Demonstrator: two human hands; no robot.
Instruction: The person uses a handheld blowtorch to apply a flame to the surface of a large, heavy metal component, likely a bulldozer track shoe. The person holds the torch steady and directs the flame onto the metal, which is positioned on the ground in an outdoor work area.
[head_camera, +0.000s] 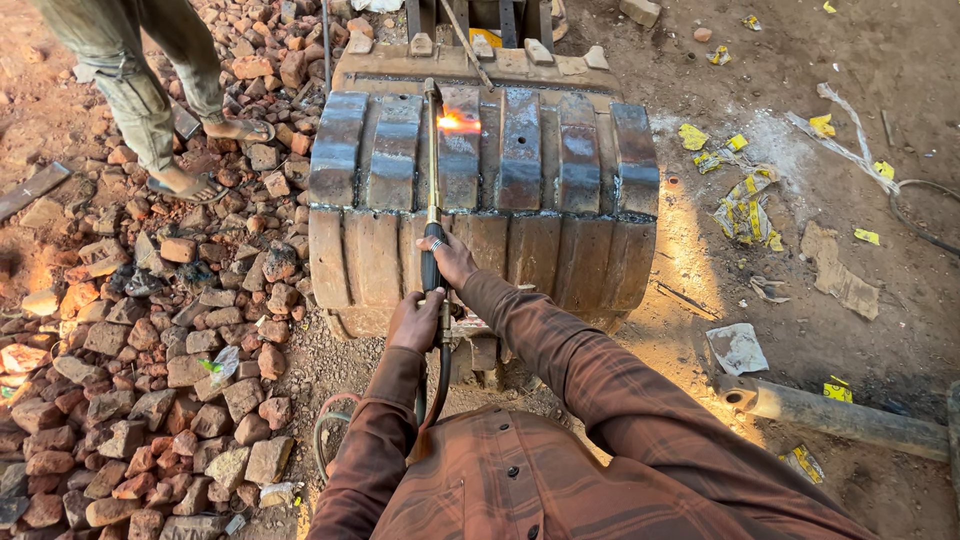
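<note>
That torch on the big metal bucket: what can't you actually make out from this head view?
- Torch tip: lost in the flame's glare.
- Bucket underside and far end: hidden by its own curve and cut off by the top edge.
- Hoses below the left hand: covered by the sleeves.
- Right hand palm: turned away.
- Bystander: cut off above the legs.

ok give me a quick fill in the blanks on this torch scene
1. Both hands grip a long cutting ____ with a brass tube.
2. Its flame burns on a big steel excavator ____.
3. The ground to the left is covered in broken ____.
4. The right hand wears a ____ on one finger.

Missing words: torch; bucket; bricks; ring.
</note>
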